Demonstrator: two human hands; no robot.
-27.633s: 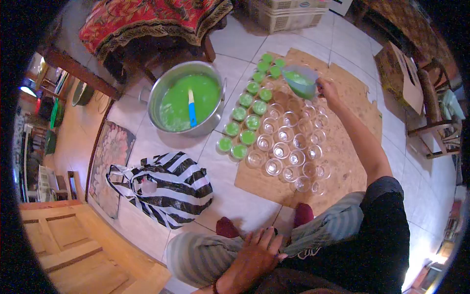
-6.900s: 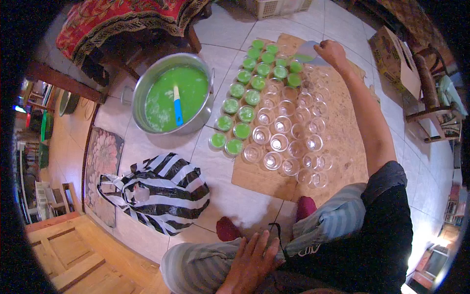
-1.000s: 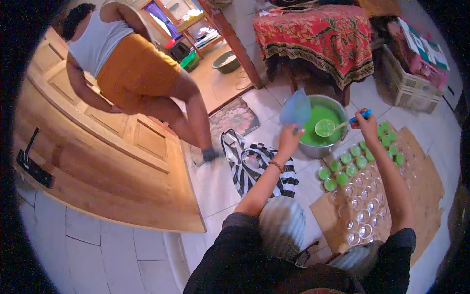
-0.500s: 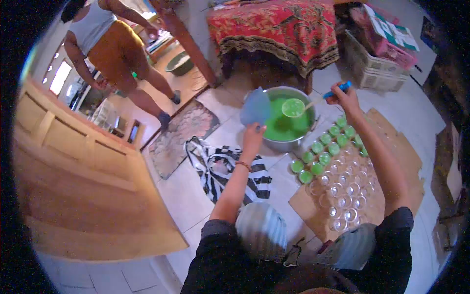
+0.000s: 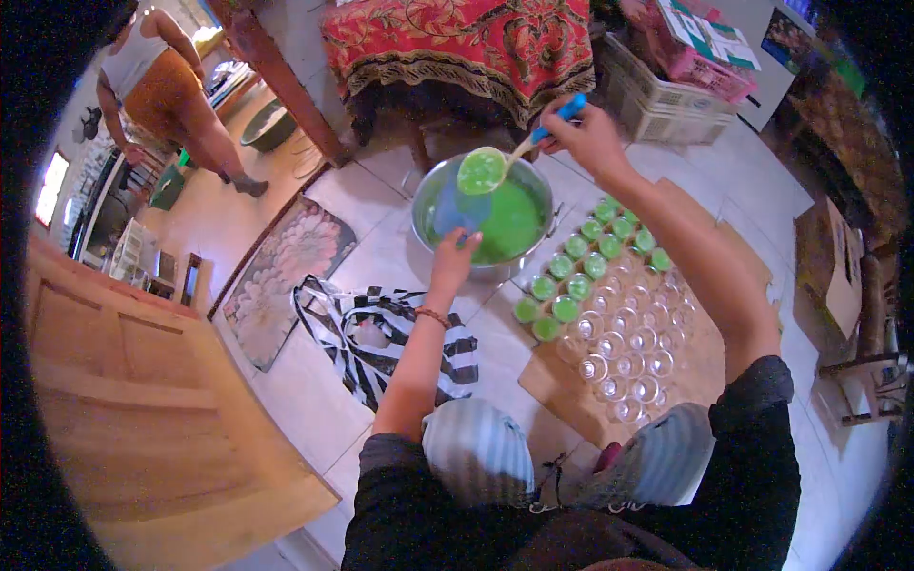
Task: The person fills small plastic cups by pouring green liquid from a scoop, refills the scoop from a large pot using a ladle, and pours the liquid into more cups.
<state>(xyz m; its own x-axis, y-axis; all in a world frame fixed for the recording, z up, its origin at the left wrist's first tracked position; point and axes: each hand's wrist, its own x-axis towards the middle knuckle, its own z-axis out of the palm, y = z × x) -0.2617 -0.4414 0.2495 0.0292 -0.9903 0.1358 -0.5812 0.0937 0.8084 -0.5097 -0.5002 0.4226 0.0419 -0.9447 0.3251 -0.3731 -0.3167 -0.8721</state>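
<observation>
In my right hand (image 5: pixel 583 138) is a ladle (image 5: pixel 483 171) with a blue grip, its bowl full of green liquid. The bowl is raised over the large metal pot (image 5: pixel 548 224), which holds more green liquid. My left hand (image 5: pixel 455 252) grips a translucent blue plastic container (image 5: pixel 463 211) at the pot's near side; its exact shape is hard to make out. The ladle's bowl is just above this container. Right of the pot, several clear cups filled with green liquid (image 5: pixel 579 285) stand in rows on cardboard, beside several unfilled clear cups (image 5: pixel 624 364).
A black-and-white striped cloth or bag (image 5: pixel 381 333) lies left of my left arm, near a floral mat (image 5: pixel 286 276). Behind the pot is a table with a red cloth (image 5: pixel 457 48). Crates (image 5: pixel 666 100) stand back right. Another person (image 5: pixel 167 95) is beyond the doorway; a wooden door (image 5: pixel 143 409) is at left.
The ladle has moved from over the pot's middle to above the blue container, which now sits further over the pot. My view has shifted right, and the other person has changed posture.
</observation>
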